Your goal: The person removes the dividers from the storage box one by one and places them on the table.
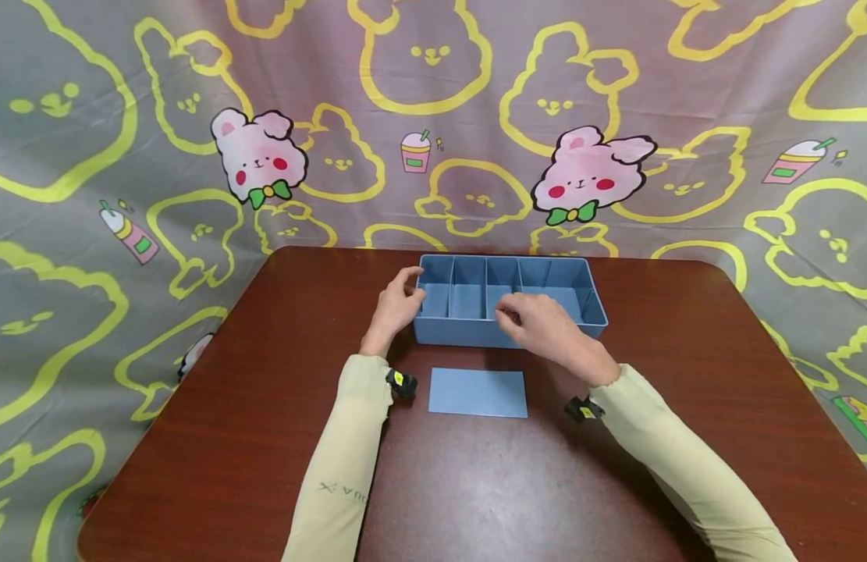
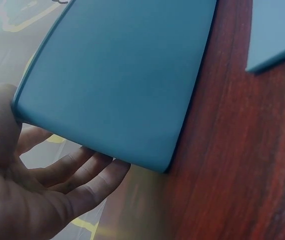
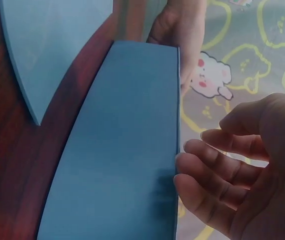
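Note:
A blue divided storage box (image 1: 454, 332) sits toward the back of the table, its dividers forming several compartments. My left hand (image 1: 396, 303) grips the box's left end, with the thumb at the top rim and the other fingers against the outer end wall, as the left wrist view shows. Above the front rim, right of the box's middle, hovers my right hand (image 1: 545, 324). Its fingers (image 3: 207, 185) are loosely bent and hold nothing visible; whether they touch the rim, I cannot tell. A flat light-blue rectangular panel (image 1: 478, 393) lies on the table in front of the box.
The brown wooden table (image 1: 278, 437) has rounded back corners. Behind it and at both sides hangs a grey curtain (image 1: 475, 94) with yellow outlined cartoon figures. A small black camera is strapped to each wrist, over light sleeves (image 1: 349, 460).

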A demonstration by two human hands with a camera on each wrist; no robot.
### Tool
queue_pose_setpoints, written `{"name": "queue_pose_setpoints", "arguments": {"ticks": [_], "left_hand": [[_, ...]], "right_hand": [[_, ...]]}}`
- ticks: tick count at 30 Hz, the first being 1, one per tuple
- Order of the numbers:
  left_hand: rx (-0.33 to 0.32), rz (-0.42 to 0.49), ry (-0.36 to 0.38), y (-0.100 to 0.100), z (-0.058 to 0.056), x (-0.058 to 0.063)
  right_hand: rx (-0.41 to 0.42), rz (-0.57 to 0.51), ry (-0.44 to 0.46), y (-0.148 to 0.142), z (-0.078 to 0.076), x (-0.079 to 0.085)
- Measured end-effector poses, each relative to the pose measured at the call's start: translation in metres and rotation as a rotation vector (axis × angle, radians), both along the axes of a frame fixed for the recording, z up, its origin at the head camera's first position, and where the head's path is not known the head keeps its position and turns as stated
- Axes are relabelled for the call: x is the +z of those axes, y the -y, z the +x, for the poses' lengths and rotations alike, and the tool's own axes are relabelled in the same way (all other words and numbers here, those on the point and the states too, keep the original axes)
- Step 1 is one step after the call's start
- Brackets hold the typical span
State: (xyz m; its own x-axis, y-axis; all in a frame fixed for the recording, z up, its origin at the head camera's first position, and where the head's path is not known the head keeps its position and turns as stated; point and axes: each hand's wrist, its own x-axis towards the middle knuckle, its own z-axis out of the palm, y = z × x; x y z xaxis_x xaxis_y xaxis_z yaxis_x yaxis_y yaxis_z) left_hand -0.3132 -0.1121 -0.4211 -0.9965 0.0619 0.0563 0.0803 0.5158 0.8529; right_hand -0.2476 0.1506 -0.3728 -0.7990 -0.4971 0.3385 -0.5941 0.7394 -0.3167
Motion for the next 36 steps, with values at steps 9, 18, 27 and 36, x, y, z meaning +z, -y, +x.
{"name": "queue_pose_setpoints", "arguments": {"ticks": [9, 18, 27, 36], "left_hand": [[-0.006, 0.007, 0.009, 0.000, 0.001, 0.002], [-0.007, 0.009, 0.002, 0.000, 0.001, 0.001], [0.001, 0.004, 0.002, 0.000, 0.000, 0.000], [0.000, 0.007, 0.004, 0.000, 0.001, 0.000]], "right_hand": [[-0.056, -0.053, -0.033, -0.001, -0.009, 0.001], [-0.125, -0.059, 0.009, -0.004, -0.015, 0.001], [-0.179, -0.057, 0.067, -0.007, -0.019, 0.002], [-0.230, -0.052, 0.100, -0.009, -0.024, -0.002]]}}
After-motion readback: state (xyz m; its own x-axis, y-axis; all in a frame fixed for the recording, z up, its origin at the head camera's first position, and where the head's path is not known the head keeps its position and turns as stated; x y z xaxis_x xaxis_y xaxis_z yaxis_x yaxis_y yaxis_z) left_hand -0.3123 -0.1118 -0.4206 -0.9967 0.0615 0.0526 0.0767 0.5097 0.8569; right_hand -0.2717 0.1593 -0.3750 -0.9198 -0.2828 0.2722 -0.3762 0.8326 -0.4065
